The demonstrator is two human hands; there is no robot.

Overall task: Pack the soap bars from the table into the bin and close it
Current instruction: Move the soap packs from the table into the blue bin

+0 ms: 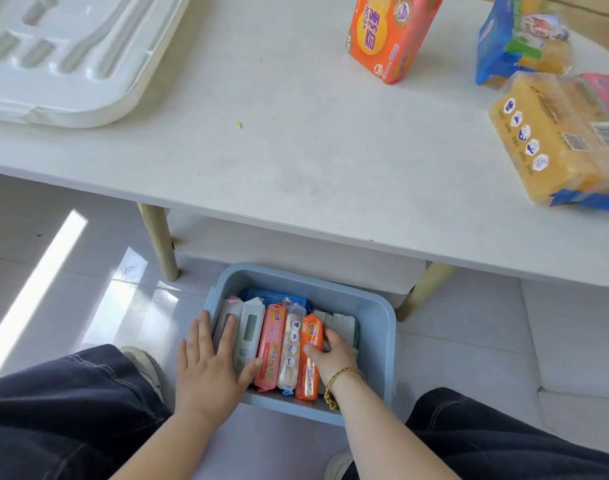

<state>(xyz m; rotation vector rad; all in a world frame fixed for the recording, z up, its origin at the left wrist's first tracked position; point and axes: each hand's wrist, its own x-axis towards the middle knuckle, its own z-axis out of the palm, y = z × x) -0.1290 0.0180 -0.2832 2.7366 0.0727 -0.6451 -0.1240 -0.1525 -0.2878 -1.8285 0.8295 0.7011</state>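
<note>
Fingers [223,336] of the left hand [209,368] lie flat and spread, holding nothing, pressing on the white packs [249,332] at the left end of the blue bin [375,327]. The right hand [332,358] has its fingers curled around an orange bar [311,336], thumb on its near face. Between the hands stand a pink bar [272,344] and a clear-wrapped one [291,344], all on edge in a row. The bin sits on the floor (lid off) between the person's knees. On the worktop [261,133] beyond remain an upright orange pack [389,36] and, at far right, two yellow soap packs [555,140]. The white lid [71,57] rests far left.
</note>
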